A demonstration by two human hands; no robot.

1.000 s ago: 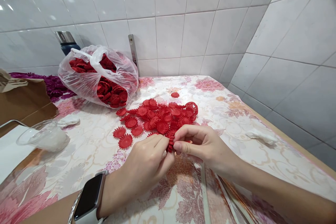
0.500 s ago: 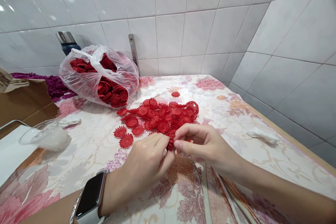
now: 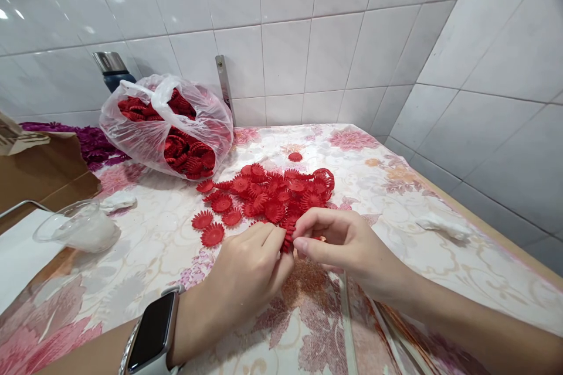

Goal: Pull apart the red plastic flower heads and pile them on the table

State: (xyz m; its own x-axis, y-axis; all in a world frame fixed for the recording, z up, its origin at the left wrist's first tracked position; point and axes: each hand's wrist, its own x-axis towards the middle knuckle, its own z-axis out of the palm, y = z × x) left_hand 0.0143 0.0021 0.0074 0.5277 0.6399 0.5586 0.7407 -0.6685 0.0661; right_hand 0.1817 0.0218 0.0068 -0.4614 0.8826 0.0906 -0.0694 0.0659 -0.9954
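Between my two hands is a small stack of red flower-shaped discs (image 3: 288,237), held edge-on. My left hand (image 3: 253,261), with a watch at the wrist, is closed with thumb and fingers pinching the stack from the left. My right hand (image 3: 341,240) pinches the same red petals from the right with thumb and forefinger, its other fingers curled. The fingertips partly hide the stack. Just beyond my hands lies a loose pile of red flower discs (image 3: 273,210), several of them scattered at its left side.
A plastic bag (image 3: 132,146) full of red pieces stands against the tiled wall. At left are a clear cup (image 3: 94,234) with whitish contents, a brown paper bag (image 3: 48,170) and a bottle (image 3: 115,73). Crumpled white tissue (image 3: 444,226) lies at right; thin strips (image 3: 396,328) lie near the front edge.
Almost nothing differs. Both hands keep their pinch on the red stack, with only a tiny shift of the fingers and a slight drift of the camera view.
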